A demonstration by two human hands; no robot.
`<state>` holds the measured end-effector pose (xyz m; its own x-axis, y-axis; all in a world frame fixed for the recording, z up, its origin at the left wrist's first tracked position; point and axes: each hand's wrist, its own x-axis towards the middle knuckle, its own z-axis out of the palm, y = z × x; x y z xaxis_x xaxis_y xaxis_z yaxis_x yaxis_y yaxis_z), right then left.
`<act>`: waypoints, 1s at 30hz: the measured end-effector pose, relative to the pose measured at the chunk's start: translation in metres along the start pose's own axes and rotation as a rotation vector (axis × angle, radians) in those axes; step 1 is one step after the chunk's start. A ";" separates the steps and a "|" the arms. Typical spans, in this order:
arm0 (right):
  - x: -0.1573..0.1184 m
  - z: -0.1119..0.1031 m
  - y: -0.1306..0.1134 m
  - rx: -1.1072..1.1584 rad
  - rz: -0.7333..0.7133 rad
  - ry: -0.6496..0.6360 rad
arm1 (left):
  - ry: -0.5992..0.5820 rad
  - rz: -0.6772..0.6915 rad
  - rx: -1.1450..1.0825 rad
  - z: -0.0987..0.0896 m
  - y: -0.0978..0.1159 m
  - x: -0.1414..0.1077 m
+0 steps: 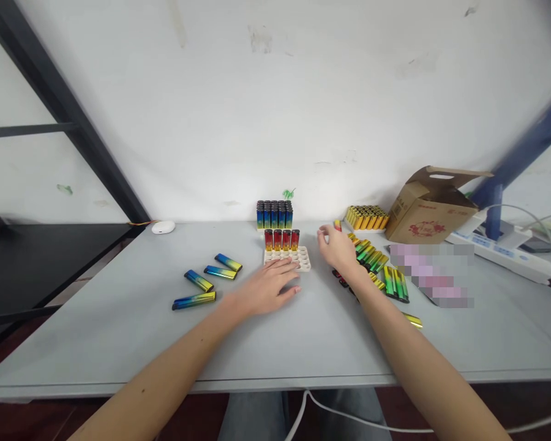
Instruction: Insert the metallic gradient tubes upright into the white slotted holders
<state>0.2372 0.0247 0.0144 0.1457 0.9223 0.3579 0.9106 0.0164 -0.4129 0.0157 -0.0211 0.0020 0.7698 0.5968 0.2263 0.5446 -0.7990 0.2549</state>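
My left hand [270,286] lies with its fingers spread, its fingertips over the front of a white tray with holes [305,258]. Several red-and-yellow lighters [282,240] stand upright in the tray's back row. To the right of the tray, my right hand [338,250] is raised with its fingers closed on a lighter; only the red and yellow end [337,225] shows above the fingers. Beneath and beside that hand lies a pile of green-and-yellow lighters [371,258], with some red ones partly hidden by the wrist.
Behind the tray stands a block of blue lighters [274,215]. Several blue-and-yellow lighters [220,272] lie loose on the left. Back right are a tray of yellow lighters [366,217], an open cardboard box [422,214] and a power strip [509,252]. A white case [163,227] sits back left.
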 end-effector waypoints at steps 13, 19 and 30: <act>-0.015 -0.014 -0.010 -0.258 0.067 -0.141 | -0.010 0.035 0.037 0.003 -0.006 -0.001; -0.013 -0.011 -0.005 -0.105 -0.131 -0.140 | -0.002 0.049 0.037 0.001 -0.005 0.000; -0.008 0.000 0.008 -0.111 -0.218 -0.215 | 0.010 -0.013 -0.011 -0.001 -0.005 0.001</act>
<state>0.2432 0.0173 0.0082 -0.1317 0.9622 0.2384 0.9496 0.1915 -0.2482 0.0132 -0.0170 0.0020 0.7596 0.6077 0.2320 0.5506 -0.7906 0.2680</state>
